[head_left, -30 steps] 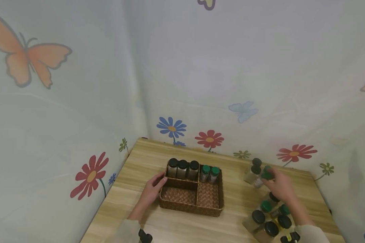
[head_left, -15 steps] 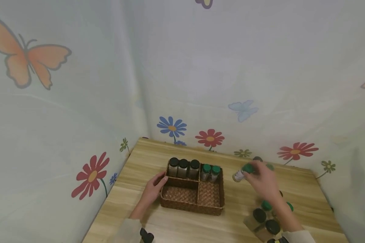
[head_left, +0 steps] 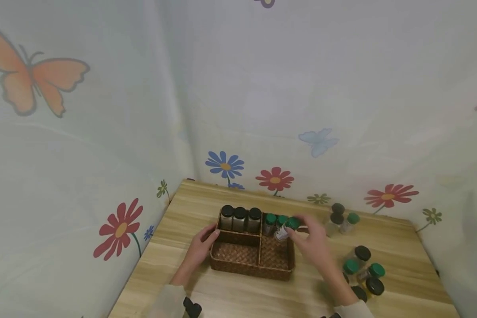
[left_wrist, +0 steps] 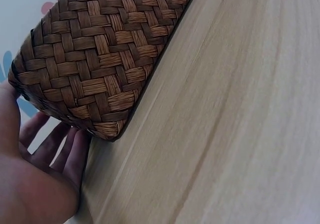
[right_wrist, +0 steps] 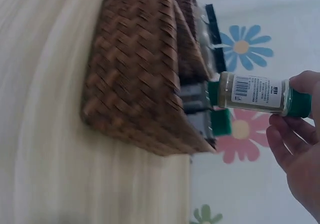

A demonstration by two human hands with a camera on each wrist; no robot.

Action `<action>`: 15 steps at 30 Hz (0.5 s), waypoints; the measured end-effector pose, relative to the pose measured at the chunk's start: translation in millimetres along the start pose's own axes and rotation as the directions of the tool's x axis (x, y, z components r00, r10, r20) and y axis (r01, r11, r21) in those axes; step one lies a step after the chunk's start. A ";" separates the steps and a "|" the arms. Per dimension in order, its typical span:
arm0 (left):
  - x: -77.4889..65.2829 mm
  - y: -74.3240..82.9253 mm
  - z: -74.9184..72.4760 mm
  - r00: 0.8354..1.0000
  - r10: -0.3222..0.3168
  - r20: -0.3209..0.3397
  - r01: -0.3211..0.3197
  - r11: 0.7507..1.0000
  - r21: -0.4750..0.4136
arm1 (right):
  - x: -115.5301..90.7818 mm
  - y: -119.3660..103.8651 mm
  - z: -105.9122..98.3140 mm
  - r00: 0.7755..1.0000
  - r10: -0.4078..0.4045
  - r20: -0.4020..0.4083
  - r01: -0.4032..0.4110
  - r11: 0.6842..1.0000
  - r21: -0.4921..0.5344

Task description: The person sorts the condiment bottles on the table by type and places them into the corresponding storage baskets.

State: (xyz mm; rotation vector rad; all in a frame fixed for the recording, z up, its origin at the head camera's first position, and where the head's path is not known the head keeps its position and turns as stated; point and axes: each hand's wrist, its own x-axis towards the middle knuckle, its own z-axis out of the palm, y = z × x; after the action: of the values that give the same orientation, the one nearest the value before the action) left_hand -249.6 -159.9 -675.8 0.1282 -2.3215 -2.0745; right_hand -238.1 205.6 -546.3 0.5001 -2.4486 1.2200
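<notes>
A green-capped spice jar point(right_wrist: 255, 91) with a white barcode label is pinched by its cap in my right hand point(head_left: 312, 238). It tilts over the right compartment of a brown woven basket point(head_left: 250, 270), above the rim. Two more green-capped jars point(head_left: 269, 224) stand at the back of that compartment. Several black-capped jars point(head_left: 239, 219) fill the back left compartment; the front left one holds nothing. At the basket's left wall, my left hand point(head_left: 198, 249) grips it, thumb on the rim; in the left wrist view its fingers point(left_wrist: 50, 141) reach behind the corner.
On the wooden table point(head_left: 222, 296), a cluster of jars with black caps point(head_left: 363, 253) and green caps point(head_left: 376, 270) stands at the front right, partly behind the right forearm. Farther back are more jars, one green-capped point(head_left: 351, 219). Printed curtains point(head_left: 254, 110) surround the table.
My right hand has lifted a green-capped spice jar from the back right group and carried it left to above the basket's right compartment. The left hand has stayed at the basket's left side.
</notes>
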 end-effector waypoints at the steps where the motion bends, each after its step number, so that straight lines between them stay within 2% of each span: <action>1: 0.2 0.0 -0.3 1.000 -0.006 0.001 0.006 1.000 -0.003 | -0.3 0.8 5.7 1.000 -0.004 -0.001 0.004 1.000 0.013; 6: 0.4 0.1 -1.3 1.000 -0.011 0.010 0.011 1.000 -0.011 | -3.5 13.4 36.0 1.000 -0.012 0.004 0.012 1.000 0.007; 11: -0.8 1.1 -1.7 1.000 0.004 0.005 -0.004 1.000 0.001 | -6.6 22.5 59.6 0.999 0.037 0.005 -0.037 0.999 0.021; 15: -2.5 0.7 -0.7 1.000 -0.009 0.001 0.009 1.000 0.002 | -9.6 30.6 74.6 0.999 0.048 -0.003 -0.048 0.999 0.020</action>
State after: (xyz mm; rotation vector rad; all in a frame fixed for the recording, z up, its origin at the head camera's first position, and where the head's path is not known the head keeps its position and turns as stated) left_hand -247.1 -160.3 -674.9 0.1390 -2.3280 -2.0767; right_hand -255.6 163.8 -613.7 0.4470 -2.4604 1.2647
